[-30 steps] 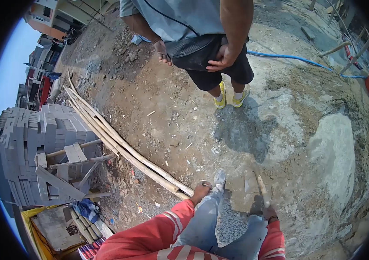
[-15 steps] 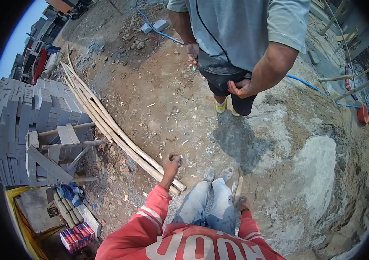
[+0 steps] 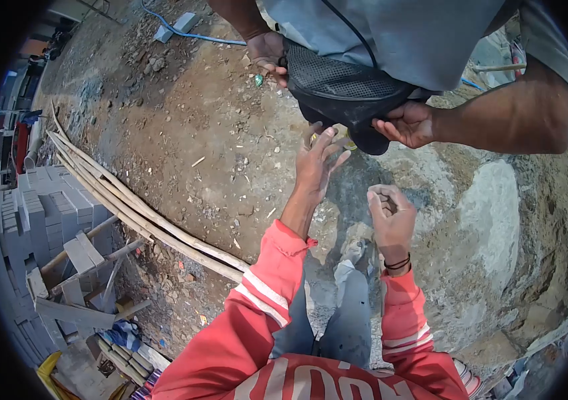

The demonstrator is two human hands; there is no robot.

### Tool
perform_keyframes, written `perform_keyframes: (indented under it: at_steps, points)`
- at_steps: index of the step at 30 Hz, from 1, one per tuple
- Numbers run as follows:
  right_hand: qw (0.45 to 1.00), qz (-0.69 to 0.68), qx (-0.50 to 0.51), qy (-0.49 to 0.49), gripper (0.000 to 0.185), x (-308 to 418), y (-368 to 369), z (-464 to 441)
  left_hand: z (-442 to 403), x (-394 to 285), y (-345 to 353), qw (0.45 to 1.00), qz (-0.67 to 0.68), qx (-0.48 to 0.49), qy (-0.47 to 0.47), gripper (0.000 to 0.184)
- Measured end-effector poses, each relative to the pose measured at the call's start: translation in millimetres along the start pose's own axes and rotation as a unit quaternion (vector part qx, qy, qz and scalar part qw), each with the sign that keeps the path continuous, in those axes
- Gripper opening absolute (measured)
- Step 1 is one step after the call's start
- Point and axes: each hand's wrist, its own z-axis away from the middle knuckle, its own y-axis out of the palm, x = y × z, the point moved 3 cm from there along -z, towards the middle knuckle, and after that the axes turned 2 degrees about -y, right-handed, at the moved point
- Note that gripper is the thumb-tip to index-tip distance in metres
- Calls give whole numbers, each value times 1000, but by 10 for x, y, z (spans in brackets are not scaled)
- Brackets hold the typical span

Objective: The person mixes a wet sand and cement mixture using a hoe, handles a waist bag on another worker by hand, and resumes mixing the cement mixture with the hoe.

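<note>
My left hand [image 3: 317,160] is raised with its fingers spread, just below a black mesh bag [image 3: 341,77] at the other person's waist. Nothing shows in it. To its right, my right hand [image 3: 391,217] has its fingers curled together above my legs; what it holds, if anything, is hidden. The co-worker, in a grey shirt [image 3: 404,33], stands close in front. One of the co-worker's hands [image 3: 407,125] grips the bag's right edge, the other [image 3: 269,57] is at its left side.
Long wooden poles [image 3: 144,213] lie on the dirt at the left, beside stacked grey blocks [image 3: 54,210] and a wooden frame [image 3: 84,253]. A blue hose [image 3: 197,37] runs past a block at the top. Pale dried cement [image 3: 494,213] covers ground at the right.
Both my hands have risen and moved forward toward the co-worker, the left one opening. The stick by my right hand no longer shows. The co-worker is nearer and the black bag looks larger.
</note>
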Motion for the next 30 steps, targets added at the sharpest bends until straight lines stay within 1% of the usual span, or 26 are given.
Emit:
perform_keyframes:
  at_steps: [1, 2, 3, 4, 5, 6, 7, 8, 10, 11, 12, 13, 14, 15, 17, 18, 20, 21, 22, 23, 24, 26, 27, 28, 29, 30]
  points:
    - [1000, 0, -18, -18, 8, 100, 141, -135, -101, -68, 84, 1000, -15, -9, 26, 57]
    - [999, -1, -39, -33, 8, 165, 258, -226, -195, -98, 116, 996, -47, -39, 71, 59]
    - [997, -32, -57, -39, 10, 203, 347, -308, -241, -108, 142, 988, -82, -67, 115, 61]
    - [994, -64, -75, -50, 12, 238, 427, -393, -209, -192, 193, 953, -168, -93, 235, 60]
    - [994, -64, -84, -38, 12, 262, 485, -458, -162, -256, 243, 895, -250, -113, 352, 59]
    - [991, -65, -110, -49, 13, 303, 522, -515, -177, -299, 236, 849, -295, -101, 426, 55]
    - [987, -64, -134, -60, 15, 310, 546, -549, -192, -351, 216, 795, -335, -88, 498, 52]
    - [987, -63, -139, -53, 15, 296, 575, -574, -239, -401, 194, 797, -339, -85, 492, 52]
    - [979, -90, -148, -106, 18, 309, 603, -614, -236, -539, 267, 652, -408, -46, 637, 40]
    - [977, -75, -137, -148, 27, 270, 604, -625, -292, -595, 262, 653, -408, -42, 637, 40]
    - [976, -76, -141, -147, 27, 282, 612, -632, -331, -642, 268, 639, -412, -21, 649, 38]
    - [971, -84, -147, -169, 29, 336, 615, -640, -359, -666, 284, 625, -414, 1, 662, 35]
    - [965, -91, -153, -191, 32, 379, 610, -642, -375, -672, 294, 625, -414, 6, 662, 35]
    - [965, -92, -157, -190, 32, 391, 600, -656, -388, -680, 301, 629, -414, 17, 658, 34]
    - [956, -45, -178, -227, 35, 443, 572, -697, -410, -729, 328, 633, -412, 37, 654, 32]
    - [955, -47, -180, -231, 35, 456, 571, -716, -424, -761, 351, 635, -410, 47, 653, 31]
    - [953, -4, -204, -224, 35, 483, 565, -730, -441, -809, 391, 640, -406, 65, 650, 29]
    - [952, -4, -206, -226, 35, 505, 570, -724, -445, -801, 382, 637, -420, 65, 643, 31]
    - [953, 0, -223, -204, 31, 516, 566, -719, -441, -801, 368, 636, -418, 66, 646, 31]
    - [954, 5, -240, -180, 28, 521, 562, -725, -448, -799, 350, 649, -420, 68, 630, 33]
    - [953, 5, -241, -183, 28, 500, 549, -740, -455, -797, 338, 663, -423, 70, 614, 35]
    - [944, 71, -234, -221, 22, 450, 526, -761, -452, -797, 337, 666, -421, 90, 609, 38]
    - [944, 71, -235, -222, 22, 480, 533, -781, -455, -798, 339, 669, -421, 108, 603, 40]
    - [922, 104, -243, -282, 19, 563, 543, -788, -464, -796, 335, 672, -420, 126, 597, 42]
    - [896, 137, -251, -339, 15, 620, 553, -786, -487, -798, 324, 644, -444, 120, 612, 44]
    - [896, 139, -255, -336, 15, 614, 539, -793, -504, -794, 332, 645, -444, 124, 609, 44]
